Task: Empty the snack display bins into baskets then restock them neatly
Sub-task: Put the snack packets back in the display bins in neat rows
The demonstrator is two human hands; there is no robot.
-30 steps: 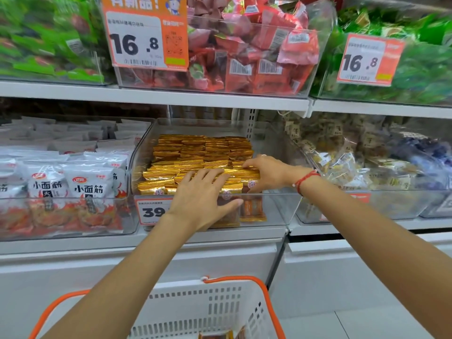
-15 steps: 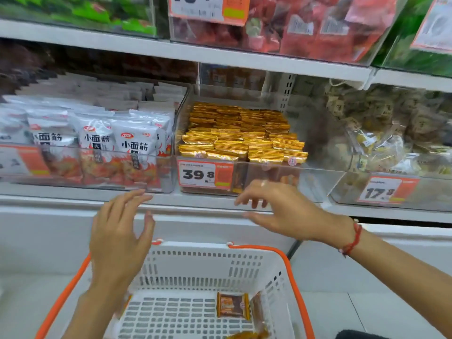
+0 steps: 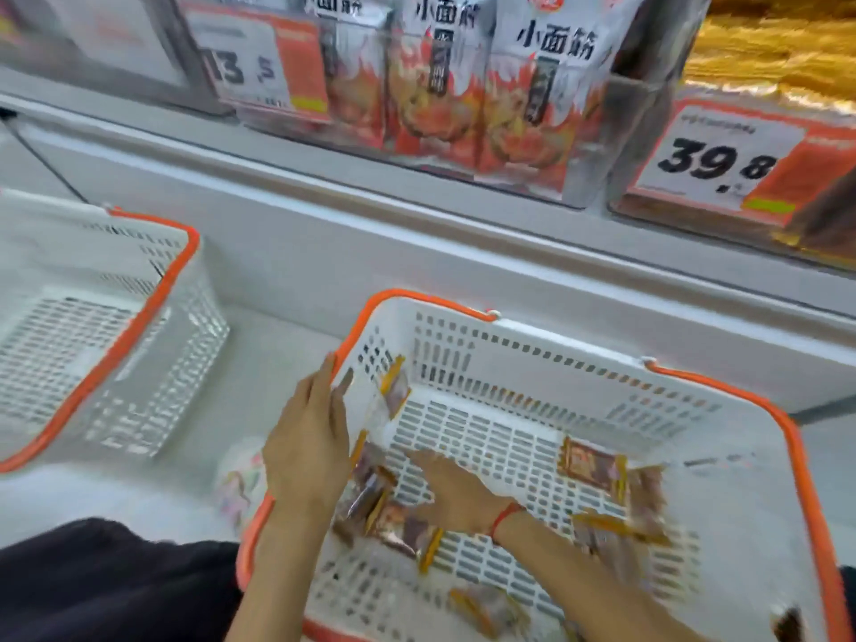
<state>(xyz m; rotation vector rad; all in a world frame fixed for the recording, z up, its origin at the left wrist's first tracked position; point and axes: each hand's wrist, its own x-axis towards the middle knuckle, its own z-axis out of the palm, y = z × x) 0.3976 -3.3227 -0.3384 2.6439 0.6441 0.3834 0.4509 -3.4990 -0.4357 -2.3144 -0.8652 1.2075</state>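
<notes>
Both hands inside white/orange basket (image 3: 532, 359) on floor, near shelf. L hand (image 3: 308, 444) flat, fingers straight, against left wall. R hand (image 3: 456, 495) fingers spread over snack packets (image 3: 403, 530) at near-left; more packets (image 3: 597, 470) right. Second basket (image 3: 180, 317) far left.

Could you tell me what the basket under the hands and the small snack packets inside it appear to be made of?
The basket looks like moulded white plastic with a matt finish: thin walls with regular slots, and an orange rim that also looks plastic. The snack packets seem to be glossy plastic film, brown with orange edges, catching light; motion blur leaves their exact finish uncertain.
</notes>
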